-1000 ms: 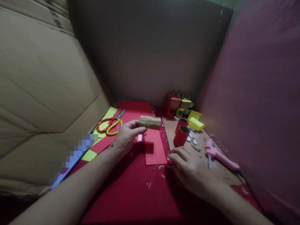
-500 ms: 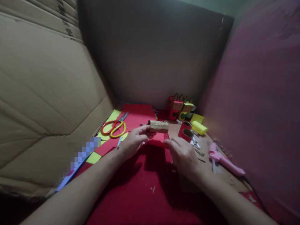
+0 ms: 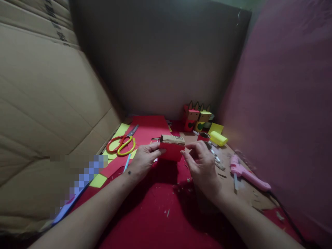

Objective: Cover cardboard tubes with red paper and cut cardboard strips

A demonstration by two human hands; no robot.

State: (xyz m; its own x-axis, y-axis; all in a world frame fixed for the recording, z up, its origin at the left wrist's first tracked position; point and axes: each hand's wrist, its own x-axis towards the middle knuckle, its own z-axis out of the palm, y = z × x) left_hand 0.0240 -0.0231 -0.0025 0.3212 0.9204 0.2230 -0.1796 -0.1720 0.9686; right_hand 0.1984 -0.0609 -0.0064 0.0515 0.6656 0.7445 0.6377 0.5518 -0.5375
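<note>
A small cardboard box, with red paper over the side facing me, is held up above the red tabletop. My left hand grips its left end, thumb in front and fingers behind. At the opposite end, the thumb and forefinger of my right hand are closed at the edge of the red paper. Thin dark points stick out past the box's left end. Just behind my right hand stand red-wrapped cardboard tubes, one mostly covered by the fingers.
Left lie scissors on yellow and red paper sheets. Animal-like paper figures stand at the back beside a yellow roll. A pink glue gun with a cord rests on cardboard at right. Cardboard and pink walls enclose both sides.
The box has tipped so its red paper side now faces me, with the cardboard on top. My right hand has risen to its right edge. The view has shifted slightly.
</note>
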